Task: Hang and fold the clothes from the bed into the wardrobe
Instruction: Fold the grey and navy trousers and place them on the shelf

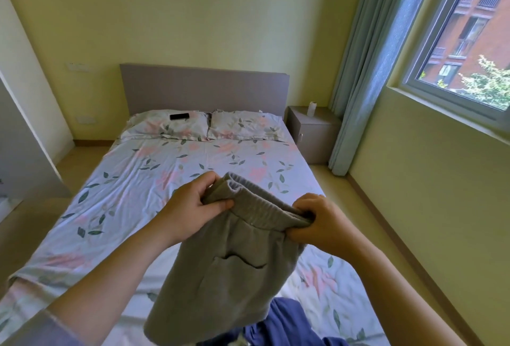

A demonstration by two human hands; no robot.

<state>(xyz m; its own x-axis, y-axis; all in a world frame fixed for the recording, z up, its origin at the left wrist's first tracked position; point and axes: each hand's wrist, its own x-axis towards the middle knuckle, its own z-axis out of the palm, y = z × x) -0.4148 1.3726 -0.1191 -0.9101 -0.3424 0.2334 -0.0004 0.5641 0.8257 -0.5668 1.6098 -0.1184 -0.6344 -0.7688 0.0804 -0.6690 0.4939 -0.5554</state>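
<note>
Gripping the waistband at either end, the left hand (193,202) and right hand (311,218) hold the grey trousers (229,268) up above the bed (154,169), legs hanging down over a blue garment (287,318). To fold them well, I'd pull the waistband taut and level, then bring the two ends together so the legs line up.

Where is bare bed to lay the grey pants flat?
Free: sheet from the pillows down to the left hand and right hand, and along the bed's left side. Crowded: near edge, where a blue garment lies by the grey pants; a phone sits on one pillow.
</note>
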